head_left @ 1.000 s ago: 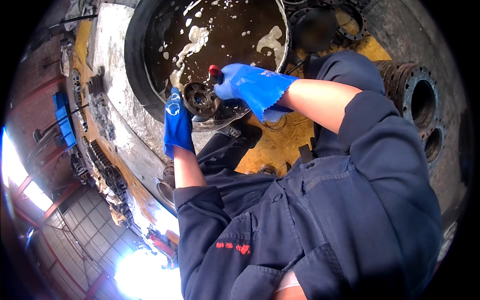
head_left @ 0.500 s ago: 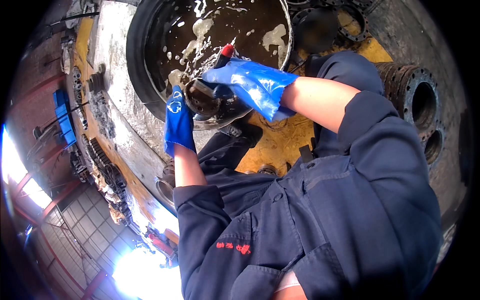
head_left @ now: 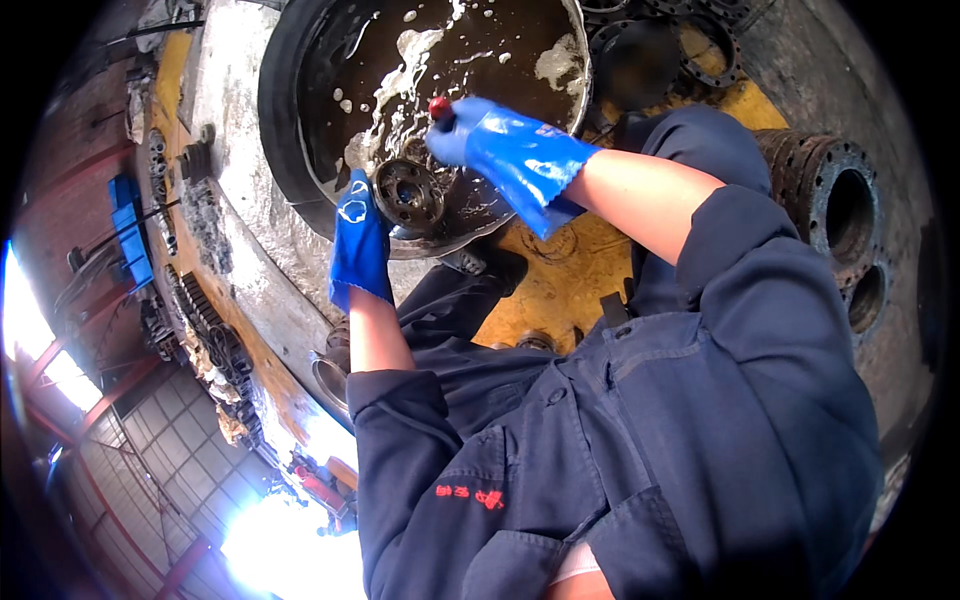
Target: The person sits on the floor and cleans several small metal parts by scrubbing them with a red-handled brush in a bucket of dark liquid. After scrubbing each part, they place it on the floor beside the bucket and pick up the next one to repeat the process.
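My left hand [head_left: 358,235], in a blue rubber glove, grips the left rim of a dark, round metal flange [head_left: 409,194] with a central hole and smaller holes around it. The wet flange is tilted up at the near edge of a round tub [head_left: 277,130] of murky brown liquid. My right hand [head_left: 478,137], gloved alike, is closed around a brush, whose red handle end [head_left: 440,108] sticks out beyond the fist. The brush's head is hidden. This hand is above and right of the flange, over the liquid.
Pale foam [head_left: 408,60] floats in the tub. Rusty flange rings [head_left: 708,48] lie at the far right, and a stack of thick flanges [head_left: 835,195] stands on the right. Metal parts [head_left: 205,325] line the floor on the left, near a blue box [head_left: 128,232].
My right hand has moved up and right, off the flange, with the brush. The flange's face is now uncovered and turned more upward. My left hand keeps its grip.
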`<state>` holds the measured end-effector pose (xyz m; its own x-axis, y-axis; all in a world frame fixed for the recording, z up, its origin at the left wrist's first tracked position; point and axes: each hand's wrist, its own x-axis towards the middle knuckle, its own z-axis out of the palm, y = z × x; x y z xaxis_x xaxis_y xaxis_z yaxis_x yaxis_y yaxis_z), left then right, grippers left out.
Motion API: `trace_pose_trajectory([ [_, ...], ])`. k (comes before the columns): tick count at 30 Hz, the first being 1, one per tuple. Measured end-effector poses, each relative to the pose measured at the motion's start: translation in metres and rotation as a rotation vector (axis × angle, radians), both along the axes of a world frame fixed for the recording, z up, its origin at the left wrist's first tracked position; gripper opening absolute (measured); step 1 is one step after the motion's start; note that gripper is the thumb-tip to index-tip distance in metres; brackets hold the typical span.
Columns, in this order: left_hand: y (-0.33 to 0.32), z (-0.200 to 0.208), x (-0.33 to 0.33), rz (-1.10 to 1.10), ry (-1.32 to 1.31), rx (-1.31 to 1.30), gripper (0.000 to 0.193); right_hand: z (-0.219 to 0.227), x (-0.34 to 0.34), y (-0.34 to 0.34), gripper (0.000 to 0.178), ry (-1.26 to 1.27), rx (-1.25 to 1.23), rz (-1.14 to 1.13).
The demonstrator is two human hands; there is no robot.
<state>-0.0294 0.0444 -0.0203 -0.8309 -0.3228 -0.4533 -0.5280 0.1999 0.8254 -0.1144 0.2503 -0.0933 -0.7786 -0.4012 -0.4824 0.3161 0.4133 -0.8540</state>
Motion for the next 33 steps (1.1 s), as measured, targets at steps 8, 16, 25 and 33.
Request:
trace_pose_trajectory([
  [8,-0.012,-0.001,-0.005,0.066,-0.011,0.026,0.046,0.094,-0.008,0.020,0.035,-0.067,-0.349,0.375],
  [16,-0.012,0.005,0.004,0.168,-0.010,0.091,0.047,0.067,-0.011,-0.003,0.046,0.031,-0.261,0.138],
  [25,-0.039,-0.002,-0.019,-0.227,-0.316,-0.036,0.037,0.025,-0.028,-0.008,0.033,0.037,-0.081,0.055],
  [33,-0.031,0.007,-0.028,-0.962,-0.176,-0.886,0.068,0.030,-0.035,0.013,0.038,0.054,0.038,0.060],
])
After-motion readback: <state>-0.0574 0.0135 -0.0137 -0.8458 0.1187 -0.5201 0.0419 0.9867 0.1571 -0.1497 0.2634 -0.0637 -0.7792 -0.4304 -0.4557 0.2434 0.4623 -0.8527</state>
